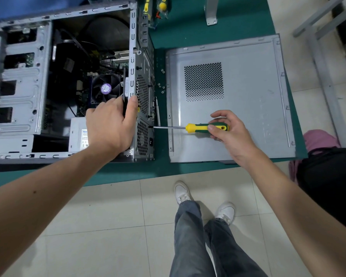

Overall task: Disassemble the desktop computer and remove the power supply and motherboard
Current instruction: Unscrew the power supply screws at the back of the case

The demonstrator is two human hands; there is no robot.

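The green-topped worktop (188, 37) carries the open grey steel computer case (24, 80), lying on its side with its interior facing up. Beside it, to the right, lies the detached grey metal side panel (248, 80) with its perforated vent, so the case is already opened. Inside the case, the silver boxed power supply (78, 134) sits in the near corner against the rear wall, and the dark motherboard (84, 76) with its black cooler fan (106, 88) lies farther in; both look seated, so removal of each remains to be done. A few small loose screws (162, 88) lie on the worktop between case and panel, which suggests some fasteners are already out.

The left hand (110, 124) grips the case's rear edge, fingers curled over it, steadying the case. The right hand (228, 130) pinches the green-and-yellow-handled screwdriver (204, 127), its shaft level and its tip at a screw on the rear wall by the power supply. Judging by this, the power-supply screws are the step in hand.
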